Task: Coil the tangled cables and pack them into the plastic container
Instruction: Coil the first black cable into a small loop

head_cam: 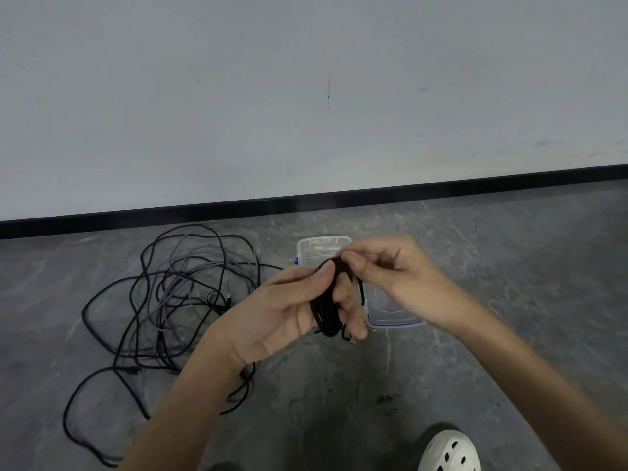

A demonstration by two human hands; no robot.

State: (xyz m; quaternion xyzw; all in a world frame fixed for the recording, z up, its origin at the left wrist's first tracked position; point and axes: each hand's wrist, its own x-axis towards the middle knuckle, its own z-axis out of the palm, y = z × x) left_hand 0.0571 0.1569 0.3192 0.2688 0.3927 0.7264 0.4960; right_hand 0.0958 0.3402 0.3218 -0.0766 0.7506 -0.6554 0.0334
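While a small bundle of black cable (327, 311) is held up between 2 bare hands, the scene is viewed from above against a grey floor (509, 266). The left hand (282, 311) is turned palm up and the bundle is clamped in it. Its thumb (319, 277) is pressed across the upper loops. Its other fingers are curled round from behind, with their tips showing just to the right of the coil.

The right hand (390, 270) is held just above and to the right of the left thumb. Its thumb and forefinger (353, 263) are pinched together on the top end of the same bundle, and the remaining fingers are curled towards the palm.

A short free end (348, 336) hangs just below the left fingertips. It appears to carry a small plug, though blur makes this hard to confirm.

Directly beyond and beneath the fingers of both hands, a clear plastic container (316, 243) lies on the floor, partly hidden by them. A blue clip (296, 261) is seen on its left side.

Well to the left of the left fingers, a loose tangle of black and grey cables (176, 294) is spread over the floor and passes under the left forearm. Beyond it, a black skirting strip (306, 198) is set at the foot of a pale wall (306, 96). A white perforated shoe (448, 450) is visible below the right forearm.
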